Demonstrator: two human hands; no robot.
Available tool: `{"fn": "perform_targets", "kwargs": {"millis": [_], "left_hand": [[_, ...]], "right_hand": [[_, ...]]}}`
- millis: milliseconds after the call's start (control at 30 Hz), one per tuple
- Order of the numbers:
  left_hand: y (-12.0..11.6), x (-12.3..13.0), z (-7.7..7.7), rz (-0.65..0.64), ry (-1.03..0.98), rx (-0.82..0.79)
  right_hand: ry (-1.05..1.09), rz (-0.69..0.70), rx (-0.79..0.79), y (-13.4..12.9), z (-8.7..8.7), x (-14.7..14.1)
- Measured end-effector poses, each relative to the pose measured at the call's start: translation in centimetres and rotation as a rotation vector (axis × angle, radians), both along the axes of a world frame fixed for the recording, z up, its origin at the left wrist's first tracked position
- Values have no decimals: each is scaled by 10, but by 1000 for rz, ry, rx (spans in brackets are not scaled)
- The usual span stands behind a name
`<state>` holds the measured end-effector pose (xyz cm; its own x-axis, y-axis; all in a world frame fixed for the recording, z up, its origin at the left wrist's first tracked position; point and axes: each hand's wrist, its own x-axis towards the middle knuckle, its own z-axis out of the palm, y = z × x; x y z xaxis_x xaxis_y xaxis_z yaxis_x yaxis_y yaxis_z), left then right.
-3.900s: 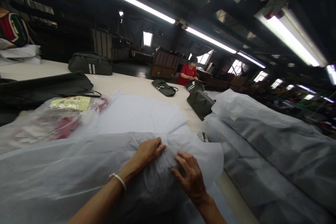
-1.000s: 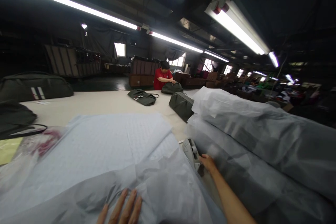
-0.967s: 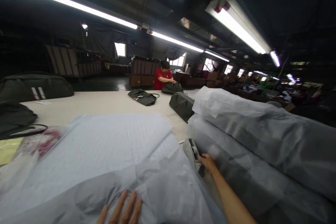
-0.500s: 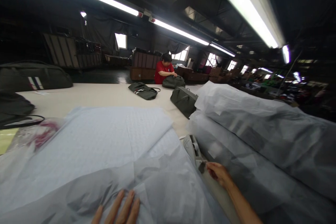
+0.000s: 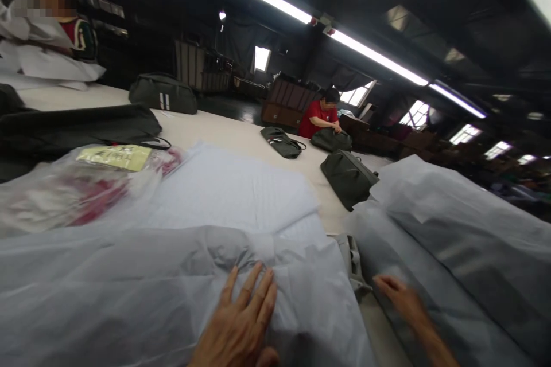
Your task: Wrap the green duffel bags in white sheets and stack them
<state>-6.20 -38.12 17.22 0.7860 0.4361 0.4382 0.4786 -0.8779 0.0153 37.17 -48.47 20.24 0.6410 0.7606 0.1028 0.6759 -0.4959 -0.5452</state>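
My left hand (image 5: 241,321) lies flat on a translucent plastic bag (image 5: 129,287) near the front edge, its fingers spread. To the right, my right hand (image 5: 400,298) is held with fingers pressed together beside a grey tape dispenser (image 5: 353,261); whatever its fingertips hold, if anything, is too small to make out. White sheets (image 5: 232,189) lie beyond the bag my left hand touches. Wrapped bundles in translucent plastic (image 5: 465,212) are stacked at the right, just past my right hand.
Dark bags (image 5: 348,178) stand on the pale table (image 5: 224,126). At the left are a plastic packet with a yellow label (image 5: 116,157) and more dark bags. A person in red (image 5: 318,117) handles a bag at the far side; another person stands far left.
The view has turned left, bringing another person and the yellow-labelled packet into sight. More of my left hand shows on the plastic. My right hand has moved slightly away from the dispenser.
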Motion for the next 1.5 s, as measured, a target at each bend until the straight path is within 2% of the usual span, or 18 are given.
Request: {"fn": "perform_targets", "kwargs": {"millis": [33, 100, 167, 233, 300, 367, 433, 533, 667, 767, 867, 1033, 1100, 1200, 1267, 1333, 1433, 1500], "left_hand": [[-1, 0, 3, -12, 21, -58], [-2, 0, 13, -20, 71, -167], [-3, -2, 22, -24, 96, -233], [-4, -2, 28, -24, 91, -265], [-5, -2, 30, -15, 71, -292], [-5, -1, 29, -12, 41, -331], [-4, -1, 28, -26, 7, -376], [-2, -1, 29, -61, -17, -442], [-1, -2, 33, -86, 7, -488], [-2, -1, 31, -95, 16, -459], [-3, 1, 26, -92, 22, -420], [-2, 3, 25, -94, 17, -384], [-1, 2, 27, -105, 28, -385], [0, 1, 31, -109, 32, -376], [-1, 1, 31, -109, 28, -373], [-1, 0, 30, -115, 25, -378], [-1, 0, 27, -118, 21, -382], [0, -1, 24, -101, 16, -361]], "right_hand": [[21, 65, 2, 12, 29, -15], [12, 280, -5, 37, 85, -58], [-29, 563, -96, 61, 131, -111], [-70, 829, -239, 80, 158, -165], [-154, 1003, -372, 95, 168, -209], [-294, 1112, -490, 108, 165, -240], [-450, 1178, -591, 120, 156, -257], [-627, 1236, -701, 137, 142, -267], [-755, 1309, -780, 150, 128, -276], [-842, 1373, -769, 152, 118, -282], [-939, 1446, -685, 155, 108, -282], [-945, 1620, -489, 181, 103, -256], [-881, 1570, -402, 190, 109, -236], [-735, 1250, -181, 190, 119, -211], [-574, 1075, -99, 182, 117, -202], [-390, 1026, -140, 171, 104, -199], [-200, 986, -303, 160, 73, -198], [-121, 876, -322, 156, 59, -198]]}}
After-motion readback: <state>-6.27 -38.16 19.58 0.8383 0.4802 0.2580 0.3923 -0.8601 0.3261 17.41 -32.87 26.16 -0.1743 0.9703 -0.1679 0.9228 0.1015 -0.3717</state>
